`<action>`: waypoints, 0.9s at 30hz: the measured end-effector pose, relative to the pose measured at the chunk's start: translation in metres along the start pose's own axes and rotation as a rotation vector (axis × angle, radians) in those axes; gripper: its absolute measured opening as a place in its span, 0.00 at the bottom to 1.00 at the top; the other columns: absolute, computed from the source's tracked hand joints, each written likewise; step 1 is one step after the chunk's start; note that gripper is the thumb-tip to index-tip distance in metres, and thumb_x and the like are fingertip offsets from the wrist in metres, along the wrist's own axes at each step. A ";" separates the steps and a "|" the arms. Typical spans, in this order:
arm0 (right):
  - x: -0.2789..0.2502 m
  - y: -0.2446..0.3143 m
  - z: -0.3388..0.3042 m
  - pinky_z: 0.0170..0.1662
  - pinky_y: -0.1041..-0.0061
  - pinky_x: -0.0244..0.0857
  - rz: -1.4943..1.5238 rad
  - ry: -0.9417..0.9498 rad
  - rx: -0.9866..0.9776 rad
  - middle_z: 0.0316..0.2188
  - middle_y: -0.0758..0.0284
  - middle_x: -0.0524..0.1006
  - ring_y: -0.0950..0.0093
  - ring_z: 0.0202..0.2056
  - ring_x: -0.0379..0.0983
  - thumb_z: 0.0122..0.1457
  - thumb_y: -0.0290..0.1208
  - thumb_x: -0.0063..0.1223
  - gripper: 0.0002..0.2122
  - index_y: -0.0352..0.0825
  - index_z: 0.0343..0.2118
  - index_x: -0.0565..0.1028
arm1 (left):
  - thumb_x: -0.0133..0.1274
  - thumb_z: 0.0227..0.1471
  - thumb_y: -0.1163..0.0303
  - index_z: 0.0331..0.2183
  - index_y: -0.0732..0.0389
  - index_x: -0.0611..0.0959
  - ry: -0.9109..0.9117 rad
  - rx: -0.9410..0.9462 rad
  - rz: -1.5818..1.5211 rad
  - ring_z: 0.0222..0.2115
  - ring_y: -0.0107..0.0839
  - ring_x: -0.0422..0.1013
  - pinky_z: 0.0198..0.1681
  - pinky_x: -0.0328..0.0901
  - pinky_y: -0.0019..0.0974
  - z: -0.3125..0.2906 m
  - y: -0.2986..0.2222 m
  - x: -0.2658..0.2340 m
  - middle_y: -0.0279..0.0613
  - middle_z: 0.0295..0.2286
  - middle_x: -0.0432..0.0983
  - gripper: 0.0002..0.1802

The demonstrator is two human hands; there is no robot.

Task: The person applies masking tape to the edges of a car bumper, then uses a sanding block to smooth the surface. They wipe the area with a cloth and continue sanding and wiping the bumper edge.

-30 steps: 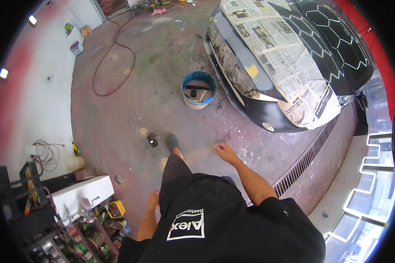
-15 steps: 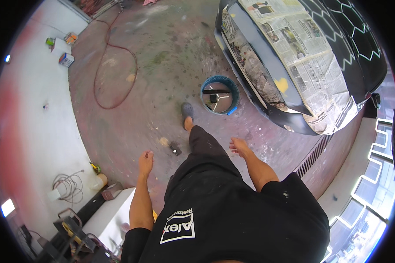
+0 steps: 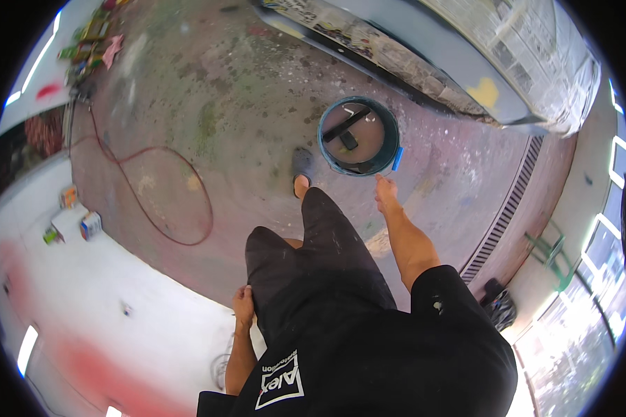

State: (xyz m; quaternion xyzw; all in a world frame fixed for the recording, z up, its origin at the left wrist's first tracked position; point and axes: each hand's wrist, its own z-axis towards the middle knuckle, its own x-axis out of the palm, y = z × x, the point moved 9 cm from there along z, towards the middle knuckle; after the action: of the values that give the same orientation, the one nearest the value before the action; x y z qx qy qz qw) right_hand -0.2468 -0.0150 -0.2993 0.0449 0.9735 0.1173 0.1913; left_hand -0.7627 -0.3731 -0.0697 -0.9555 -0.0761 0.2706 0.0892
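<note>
Around the round blue plastic bucket point(image 3: 394, 128) the light is bright and diffuse, and the stained grey concrete floor point(image 3: 250, 90) shows only soft shadows. Far below and right of the bucket, a glaring window-like opening point(image 3: 563, 368) burns out to white. Far below and left of it, a glowing white rectangular lamp point(image 3: 28, 351) is overexposed too. Pale sheen washes over the newspaper-and-plastic covering point(image 3: 535, 48) above and right of the bucket. Farthest from the bucket, the fisheye view curves straight edges and darkens to black at its rim; fine detail looks slightly soft.
</note>
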 end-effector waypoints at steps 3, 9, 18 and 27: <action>-0.001 -0.018 0.019 0.60 0.57 0.67 0.180 -0.215 0.048 0.63 0.49 0.70 0.57 0.63 0.69 0.64 0.44 0.65 0.39 0.27 0.71 0.60 | 0.54 0.67 0.59 0.54 0.73 0.81 -0.192 0.355 0.359 0.47 0.42 0.79 0.53 0.71 0.41 0.029 -0.129 -0.055 0.57 0.46 0.84 0.27; 0.024 -0.046 0.051 0.67 0.52 0.60 0.501 -0.278 0.093 0.72 0.47 0.60 0.52 0.71 0.58 0.63 0.45 0.66 0.49 0.31 0.77 0.47 | 0.53 0.69 0.63 0.55 0.69 0.82 -0.046 0.677 0.586 0.48 0.38 0.79 0.54 0.70 0.39 0.069 -0.375 0.013 0.54 0.47 0.84 0.22; 0.047 -0.009 -0.029 0.69 0.62 0.61 0.772 -0.551 -0.033 0.71 0.44 0.62 0.57 0.69 0.64 0.68 0.44 0.63 0.42 0.26 0.74 0.53 | 0.49 0.71 0.58 0.62 0.68 0.78 0.557 0.886 0.704 0.59 0.45 0.76 0.63 0.67 0.40 0.120 -0.485 0.406 0.59 0.57 0.79 0.28; 0.218 -0.070 -0.067 0.64 0.70 0.65 1.214 -0.296 0.096 0.61 0.55 0.75 0.69 0.60 0.73 0.72 0.39 0.58 0.28 0.25 0.67 0.66 | 0.45 0.64 0.72 0.72 0.64 0.63 0.394 0.658 0.894 0.66 0.50 0.66 0.67 0.61 0.41 0.271 -0.475 0.607 0.59 0.67 0.67 0.36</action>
State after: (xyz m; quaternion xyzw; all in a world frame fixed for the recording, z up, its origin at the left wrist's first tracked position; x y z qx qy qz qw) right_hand -0.4766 -0.0677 -0.3348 0.6141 0.7419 0.1536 0.2211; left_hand -0.4414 0.2414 -0.5017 -0.8493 0.4401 0.1085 0.2708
